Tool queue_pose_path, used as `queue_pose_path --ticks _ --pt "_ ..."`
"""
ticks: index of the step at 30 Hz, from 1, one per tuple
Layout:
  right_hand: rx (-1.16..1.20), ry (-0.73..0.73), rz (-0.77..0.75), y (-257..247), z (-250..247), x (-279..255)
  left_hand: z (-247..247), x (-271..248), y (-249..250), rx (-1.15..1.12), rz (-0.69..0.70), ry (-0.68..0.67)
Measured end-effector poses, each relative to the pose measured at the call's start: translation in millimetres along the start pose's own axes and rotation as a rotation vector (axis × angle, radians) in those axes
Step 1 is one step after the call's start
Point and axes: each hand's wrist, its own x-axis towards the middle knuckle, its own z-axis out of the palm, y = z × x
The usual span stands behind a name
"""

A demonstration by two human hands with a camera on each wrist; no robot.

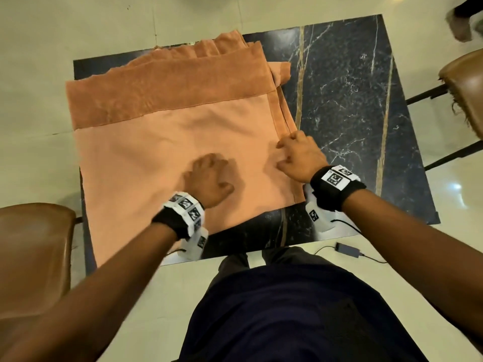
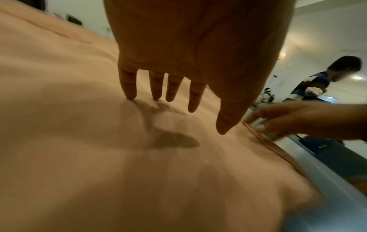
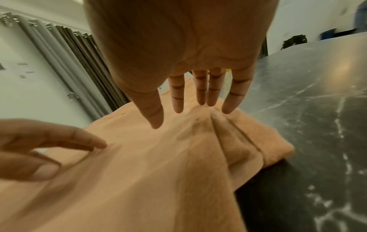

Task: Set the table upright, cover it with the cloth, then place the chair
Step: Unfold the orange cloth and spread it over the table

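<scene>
The table stands upright, its dark marble top veined in white and gold. A folded orange cloth covers its left half, with a plush band along the far side. My left hand lies on the middle of the cloth, fingers straight, fingertips touching the fabric. My right hand is at the cloth's right edge, fingers extended, their tips on the stacked folds. Bare marble lies to its right. A brown chair stands at the near left.
A second brown chair with black legs stands at the far right. A power adapter and its cable lie on the pale floor by my feet. Someone's foot is at the top right. Another person stands beyond the table.
</scene>
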Motion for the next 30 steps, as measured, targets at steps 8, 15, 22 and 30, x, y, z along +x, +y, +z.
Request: queue_pose_path --ticks 8,15,22,30 --pt "0.125 0.027 0.027 37.5 -7.7 -3.6 67.2 -19.8 105.0 0.198 0.266 -0.019" --pt "0.149 0.041 0.003 51.1 1.1 -16.1 36.0 8.2 119.1 0.078 0.195 0.131" --pt "0.06 0.029 -0.102 50.4 2.9 -14.5 -34.3 -8.8 24.4 -0.416 -0.117 0.631" --pt "-0.153 -0.138 -0.41 -9.6 15.8 -9.7 -63.2 -56.7 -148.3 -0.507 -0.802 0.821"
